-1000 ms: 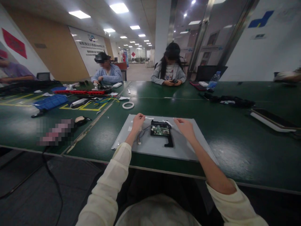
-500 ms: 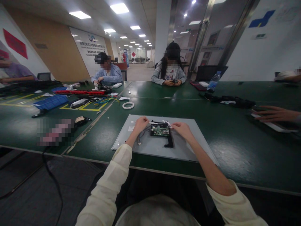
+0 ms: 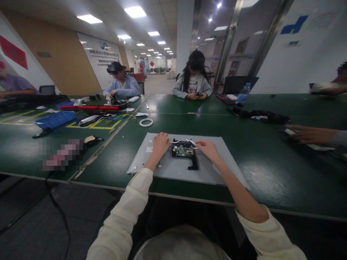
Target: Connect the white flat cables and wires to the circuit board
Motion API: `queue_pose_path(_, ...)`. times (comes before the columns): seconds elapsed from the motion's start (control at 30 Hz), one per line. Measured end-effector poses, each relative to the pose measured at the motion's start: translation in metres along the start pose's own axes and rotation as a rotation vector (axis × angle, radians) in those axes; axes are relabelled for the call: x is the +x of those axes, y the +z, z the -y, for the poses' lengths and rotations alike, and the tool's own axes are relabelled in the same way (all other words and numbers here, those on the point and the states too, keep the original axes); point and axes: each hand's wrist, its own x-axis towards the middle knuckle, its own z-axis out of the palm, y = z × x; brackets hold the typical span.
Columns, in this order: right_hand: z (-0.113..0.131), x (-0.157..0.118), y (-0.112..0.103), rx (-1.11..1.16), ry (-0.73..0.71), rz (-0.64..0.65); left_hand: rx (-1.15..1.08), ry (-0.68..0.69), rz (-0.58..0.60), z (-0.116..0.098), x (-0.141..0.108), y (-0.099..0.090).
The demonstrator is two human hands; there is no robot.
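A grey flat panel [image 3: 208, 169] lies on the table before me, with a black bracket [image 3: 193, 167] and a green circuit board [image 3: 183, 151] on its middle. My right hand [image 3: 208, 148] is closed in a pinch on a thin white strip [image 3: 191, 142] at the board's upper right; it looks like tape or flat cable. Left of the board, my left hand [image 3: 161, 144] rests low over the panel with its fingers bent together. What they hold, if anything, is hidden. A second white strip [image 3: 176, 142] curves along the bracket's top edge, near the left fingertips.
A white tape roll [image 3: 146, 122] and a small wrench [image 3: 147, 106] lie beyond the panel. To the left are a blue tray [image 3: 55, 120], wires and a pink-and-black object [image 3: 65, 153]. Co-workers sit across; another person's hand [image 3: 311, 135] is at right. A bottle [image 3: 244, 93] stands behind.
My left hand has moved slightly left and down, away from the white strip at the bracket's top. My right hand keeps its pinch. The view has shifted a little.
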Motion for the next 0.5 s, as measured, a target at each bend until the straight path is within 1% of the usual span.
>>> queue_pose_path(0.03, 0.001, 0.0, 0.0, 0.005, 0.002, -0.005, -0.02, 0.067, -0.007, -0.006, -0.001, -0.003)
queue_pose_path(0.13, 0.001, 0.001, 0.002, 0.025, -0.012, -0.034, -0.094, 0.273, 0.021, -0.028, -0.003, -0.007)
queue_pose_path(0.23, 0.002, 0.002, 0.003, 0.033, -0.042, -0.061, -0.121, 0.399, 0.136, -0.047, -0.004, -0.002)
queue_pose_path(0.3, 0.002, 0.002, 0.003, 0.038, -0.057, -0.071, -0.119, 0.425, 0.182, -0.056, -0.004, 0.005)
queue_pose_path(0.37, 0.003, 0.002, 0.001, 0.037, -0.062, -0.075, -0.116, 0.399, 0.211, -0.061, -0.002, 0.011)
queue_pose_path(0.5, 0.006, -0.001, -0.002, 0.003, -0.028, -0.082, -0.165, 0.346, 0.295, -0.059, 0.003, 0.022)
